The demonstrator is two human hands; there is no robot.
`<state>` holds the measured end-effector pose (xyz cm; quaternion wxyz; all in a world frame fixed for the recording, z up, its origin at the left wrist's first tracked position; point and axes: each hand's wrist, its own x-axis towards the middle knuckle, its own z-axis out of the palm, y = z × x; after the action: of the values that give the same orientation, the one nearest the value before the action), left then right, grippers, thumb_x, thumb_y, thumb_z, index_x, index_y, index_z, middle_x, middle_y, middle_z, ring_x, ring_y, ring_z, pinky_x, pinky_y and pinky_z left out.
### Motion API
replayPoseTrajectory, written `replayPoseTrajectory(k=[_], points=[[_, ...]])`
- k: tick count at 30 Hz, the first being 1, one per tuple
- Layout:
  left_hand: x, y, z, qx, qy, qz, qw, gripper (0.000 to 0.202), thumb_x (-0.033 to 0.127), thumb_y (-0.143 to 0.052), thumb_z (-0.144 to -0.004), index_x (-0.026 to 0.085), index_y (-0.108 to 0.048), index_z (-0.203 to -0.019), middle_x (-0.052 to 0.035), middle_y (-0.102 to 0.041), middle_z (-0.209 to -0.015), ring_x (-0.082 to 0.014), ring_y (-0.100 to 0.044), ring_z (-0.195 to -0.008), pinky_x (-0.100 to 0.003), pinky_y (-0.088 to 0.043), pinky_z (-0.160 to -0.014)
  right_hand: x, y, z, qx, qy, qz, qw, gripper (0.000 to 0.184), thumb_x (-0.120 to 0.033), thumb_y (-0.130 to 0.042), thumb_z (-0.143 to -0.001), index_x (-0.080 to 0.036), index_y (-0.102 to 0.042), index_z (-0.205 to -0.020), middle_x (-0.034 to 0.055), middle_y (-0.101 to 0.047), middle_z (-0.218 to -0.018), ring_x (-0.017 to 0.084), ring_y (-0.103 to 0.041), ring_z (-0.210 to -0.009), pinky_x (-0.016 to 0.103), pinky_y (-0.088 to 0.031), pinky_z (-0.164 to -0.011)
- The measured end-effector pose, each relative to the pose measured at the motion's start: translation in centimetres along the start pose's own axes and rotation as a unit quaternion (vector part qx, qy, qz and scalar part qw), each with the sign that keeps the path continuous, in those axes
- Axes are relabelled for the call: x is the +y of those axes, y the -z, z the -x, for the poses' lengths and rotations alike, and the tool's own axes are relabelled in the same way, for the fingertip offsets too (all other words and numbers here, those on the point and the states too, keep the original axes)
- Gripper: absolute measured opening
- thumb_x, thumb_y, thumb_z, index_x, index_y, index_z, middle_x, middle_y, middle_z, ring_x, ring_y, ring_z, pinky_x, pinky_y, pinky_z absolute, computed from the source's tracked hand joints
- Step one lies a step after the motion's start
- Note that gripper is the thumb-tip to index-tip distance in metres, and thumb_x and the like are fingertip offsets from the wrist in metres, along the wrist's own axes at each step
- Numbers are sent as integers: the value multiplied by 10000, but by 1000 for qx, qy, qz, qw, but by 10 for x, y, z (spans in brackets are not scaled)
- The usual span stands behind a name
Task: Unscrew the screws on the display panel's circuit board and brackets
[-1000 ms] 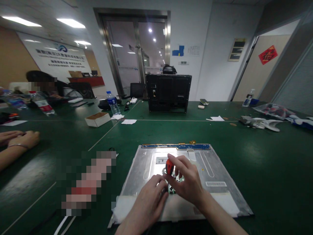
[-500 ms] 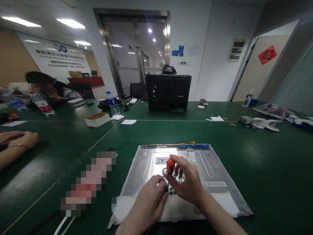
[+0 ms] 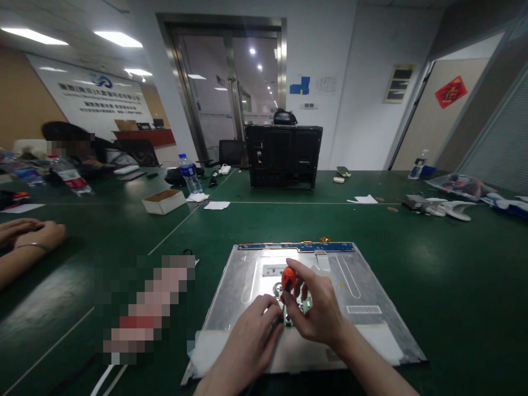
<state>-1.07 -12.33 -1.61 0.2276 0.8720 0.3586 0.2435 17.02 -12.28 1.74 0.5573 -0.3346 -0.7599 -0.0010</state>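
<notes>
My right hand grips a short screwdriver by its orange and black handle, held upright with the shaft pointing down. Its tip is hidden by my fingers. Beside the shaft, my left hand is closed with its fingertips together; what they pinch, if anything, is hidden. Both hands are over the middle of a silver display panel lying flat on the table. Part of a green circuit board shows under my right hand. A blue circuit strip runs along the panel's far edge.
On the green table, a blurred-out object with white cables lies left of the panel. A co-worker's hands rest at far left. Beyond stand a white box, a water bottle and a black monitor chassis.
My right thumb and fingers have shifted on the screwdriver handle, and more of the handle shows. My left hand stays almost where it was.
</notes>
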Motion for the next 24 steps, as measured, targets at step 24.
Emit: replayPoseTrajectory(k=[24], points=[[-13, -9, -2, -9, 28, -25, 999, 190, 78, -510, -863, 190, -597, -989, -98, -639, -1104, -253, -622, -987, -402, -535, -870, 0, -1, -2, 8, 25, 5, 1000, 522, -198, -540, -945, -209, -380, -1442, 23, -664, -843, 128, -556, -566, 243, -486, -486]])
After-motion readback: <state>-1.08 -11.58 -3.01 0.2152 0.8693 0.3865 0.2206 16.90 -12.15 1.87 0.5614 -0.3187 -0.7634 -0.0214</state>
